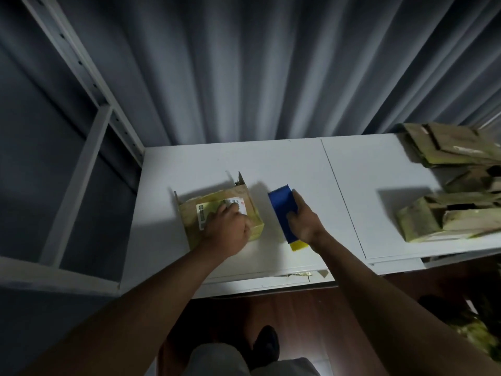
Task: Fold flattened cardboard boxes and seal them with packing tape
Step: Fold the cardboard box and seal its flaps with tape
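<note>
A small cardboard box (pixel 189 215) with a white label sits on the white table (pixel 298 169), two flaps standing up at its far side. My left hand (pixel 226 226) rests on top of the box, knuckles up and fingers bent over the label. To the right, my right hand (pixel 302 221) grips a blue tape dispenser (pixel 282 210) with a yellow end (pixel 298 245) that rests on the table. The dispenser stands apart from the box.
A heap of flattened cardboard boxes (pixel 455 191) covers the table's right end. A grey metal shelf frame (pixel 78 158) stands at the left, a pleated curtain (pixel 257 63) behind. Brown floor and my shoe (pixel 267 346) show below the table edge.
</note>
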